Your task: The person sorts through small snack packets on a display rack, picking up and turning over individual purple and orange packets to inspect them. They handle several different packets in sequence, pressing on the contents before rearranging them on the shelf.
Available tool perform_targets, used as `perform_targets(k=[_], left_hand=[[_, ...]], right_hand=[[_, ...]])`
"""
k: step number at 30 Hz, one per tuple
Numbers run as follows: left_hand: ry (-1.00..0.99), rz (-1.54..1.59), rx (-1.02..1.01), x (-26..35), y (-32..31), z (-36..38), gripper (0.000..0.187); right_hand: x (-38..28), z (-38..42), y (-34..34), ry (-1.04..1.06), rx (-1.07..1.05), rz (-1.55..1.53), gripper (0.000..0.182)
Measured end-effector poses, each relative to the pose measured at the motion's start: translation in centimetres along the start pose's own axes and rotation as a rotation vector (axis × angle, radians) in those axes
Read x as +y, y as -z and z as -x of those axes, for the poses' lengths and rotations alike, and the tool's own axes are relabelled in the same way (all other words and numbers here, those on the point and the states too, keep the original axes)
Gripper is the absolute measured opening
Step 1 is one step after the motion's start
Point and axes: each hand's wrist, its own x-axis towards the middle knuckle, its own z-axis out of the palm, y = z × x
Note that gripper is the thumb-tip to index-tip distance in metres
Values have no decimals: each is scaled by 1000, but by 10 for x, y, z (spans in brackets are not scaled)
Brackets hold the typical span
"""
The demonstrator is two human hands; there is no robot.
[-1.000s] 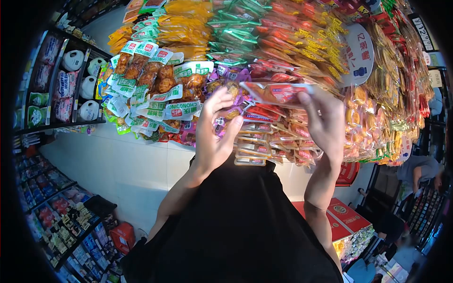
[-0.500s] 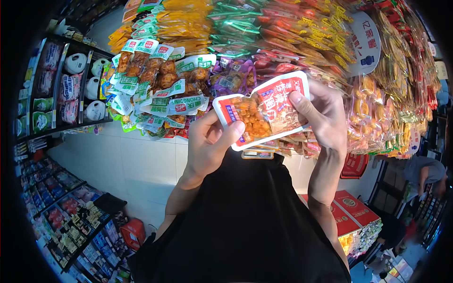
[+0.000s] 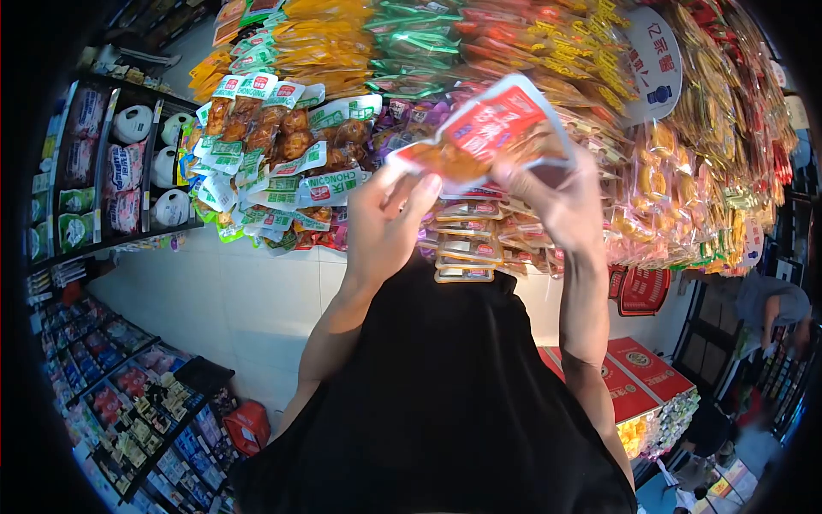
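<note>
The left hand point(image 3: 385, 227) pinches the lower-left end of a red-and-white snack packet point(image 3: 488, 133), thumb and fingers closed on its edge, while the right hand point(image 3: 561, 201) grips the opposite, right end from below, fingers curled shut around it. The packet is raised in front of the hanging display of snack bags point(image 3: 342, 111), its long axis slanting from lower left up to upper right, tilted face toward the camera. Both hands touch it; the left sits lower, the right nearer its upper corner
</note>
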Motion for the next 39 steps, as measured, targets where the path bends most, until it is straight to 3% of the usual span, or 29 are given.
perform_targets(k=[1, 2, 4, 8, 10, 11, 15, 20, 24, 27, 32, 35, 39], left_hand=[[-90, -149, 47, -9, -3, -5, 34], [-182, -298, 94, -17, -4, -12, 33], [-300, -457, 124, -25, -6, -23, 30], [-614, -815, 45, -30, -24, -38, 28], [-623, -913, -35, -40, -30, -46, 27], [-593, -958, -25, -43, -34, -48, 25], [-526, -1007, -71, -47, -32, -54, 21], [-578, -1113, -100, -58, -32, -44, 18], [-587, -1101, -144, -52, -32, -42, 9], [-502, -1044, -279, -40, -31, -52, 10], [-416, -1031, -114, -52, -42, -85, 13], [-176, -1341, -212, -56, -48, -96, 18], [-69, -1524, -308, -47, -63, -103, 13]], right_hand=[[4, -4, 1, 127, 110, -86, 37], [3, -5, 11, 201, 159, 54, 36], [6, -11, 27, 243, 192, 122, 34], [33, -24, 47, 223, 190, 490, 32], [40, -30, 45, 109, 91, 585, 31], [46, -30, 39, 101, 95, 474, 30], [54, -28, 35, 153, 112, 556, 27], [58, -26, 39, 422, 236, 619, 29], [58, -16, 46, 313, 346, 503, 30], [56, -12, 48, 468, 408, 600, 27], [64, -9, 48, 476, 394, 550, 31], [64, -8, 51, 493, 385, 562, 37], [68, -8, 52, 494, 363, 569, 42]])
